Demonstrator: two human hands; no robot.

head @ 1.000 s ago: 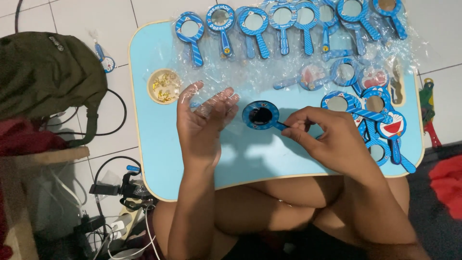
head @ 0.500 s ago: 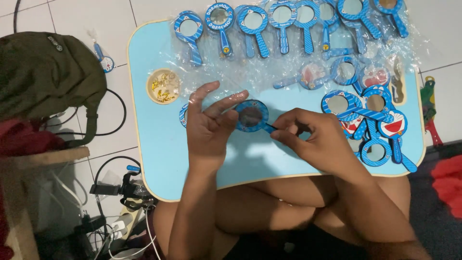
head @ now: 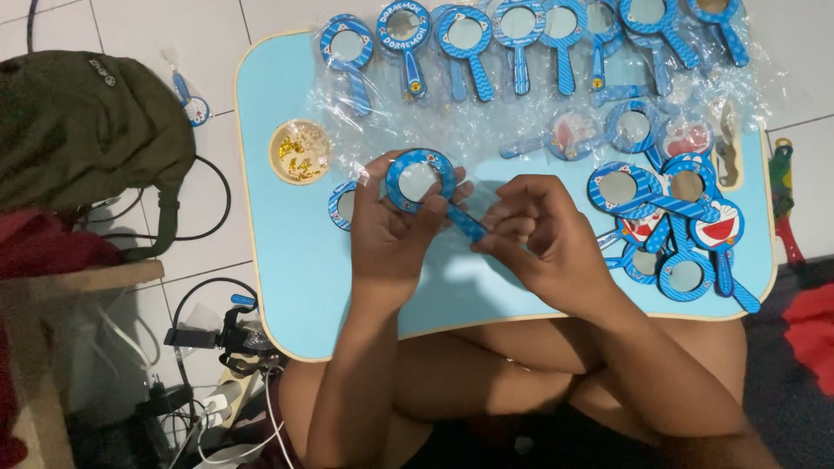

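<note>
A small blue hand mirror (head: 420,181) with a round glass and a striped handle is held over the light blue table (head: 287,260). My left hand (head: 393,230) grips its round head from below. My right hand (head: 540,236) pinches the tip of its handle at the lower right. Crinkled clear plastic film lies around both hands. Another blue mirror (head: 343,204) peeks out just left of my left hand.
A row of bagged blue mirrors (head: 512,39) lines the table's far edge. A pile of loose mirrors (head: 669,226) lies at the right. A small round dish of gold bits (head: 300,152) sits at the left. A green bag (head: 87,130) and cables lie on the floor.
The mirror has shifted left and away from me, into my left hand, which now grips its head. My right hand has slid to the handle's end.
</note>
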